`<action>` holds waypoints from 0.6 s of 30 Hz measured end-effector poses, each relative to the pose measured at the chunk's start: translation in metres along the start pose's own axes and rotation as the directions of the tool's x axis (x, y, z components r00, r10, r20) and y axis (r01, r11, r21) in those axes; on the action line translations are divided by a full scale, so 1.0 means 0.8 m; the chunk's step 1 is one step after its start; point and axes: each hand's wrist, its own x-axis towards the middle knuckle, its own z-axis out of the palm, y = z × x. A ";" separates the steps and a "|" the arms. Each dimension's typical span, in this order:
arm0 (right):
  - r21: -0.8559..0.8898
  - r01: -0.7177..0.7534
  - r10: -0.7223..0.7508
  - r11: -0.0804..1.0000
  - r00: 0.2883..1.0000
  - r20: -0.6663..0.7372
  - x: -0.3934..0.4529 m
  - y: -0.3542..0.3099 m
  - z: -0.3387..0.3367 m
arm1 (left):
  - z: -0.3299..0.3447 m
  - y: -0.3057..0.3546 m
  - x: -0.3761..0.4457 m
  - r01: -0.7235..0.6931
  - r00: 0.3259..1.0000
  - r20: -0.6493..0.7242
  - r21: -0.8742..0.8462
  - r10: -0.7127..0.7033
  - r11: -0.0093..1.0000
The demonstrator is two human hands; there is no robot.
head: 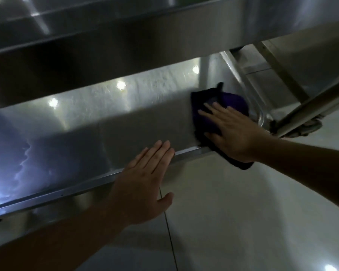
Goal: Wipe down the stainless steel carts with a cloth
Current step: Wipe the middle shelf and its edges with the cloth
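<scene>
The head view looks down at the lower shelf (110, 122) of a stainless steel cart (164, 36), with an upper shelf edge crossing the frame above it from lower left to upper right. The shelf surface is brushed metal and carries several bright light reflections toward its far side. The right hand (235, 132) lies flat on a dark purple cloth (223, 112), fingers straight and spread, palm pressing the cloth against the shelf; the fingers do not curl around the fabric. The cloth sits at the right end of the shelf, near its far right corner, and one part of it hangs over the near rim (86, 184) below the wrist. The left hand (147, 182) is also extended, fingers straight and held together, thumb apart. Its fingertips reach over the near rim onto the shelf surface, while the palm and thumb lie in front of the rim above the floor; it holds nothing. The two hands are apart, the left one nearer and further left than the cloth. To the right of the cloth, a cart upright (241, 75) rises from the shelf corner, and a round metal bar (311, 110) crosses diagonally in front of it. A pale tiled floor (243, 222) with a dark grout line fills the near right part of the view.
</scene>
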 end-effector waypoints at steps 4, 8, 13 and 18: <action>-0.031 -0.341 0.336 0.939 0.935 -0.113 0.011 0.043 -0.005 | 0.002 0.004 0.000 0.001 1.000 -0.013 -0.007 -0.001 1.000; 0.139 -0.484 0.501 0.864 0.852 -0.151 0.077 0.058 -0.031 | 0.003 0.003 -0.001 -0.006 1.000 -0.019 -0.005 0.006 1.000; 0.088 -0.489 0.497 0.868 0.851 -0.168 0.141 0.048 -0.047 | 0.002 0.005 0.000 0.002 1.000 -0.029 0.004 -0.002 1.000; 0.054 -0.313 0.318 0.948 0.932 -0.172 0.165 -0.055 -0.028 | 0.002 0.004 0.001 0.008 1.000 -0.027 -0.010 -0.008 1.000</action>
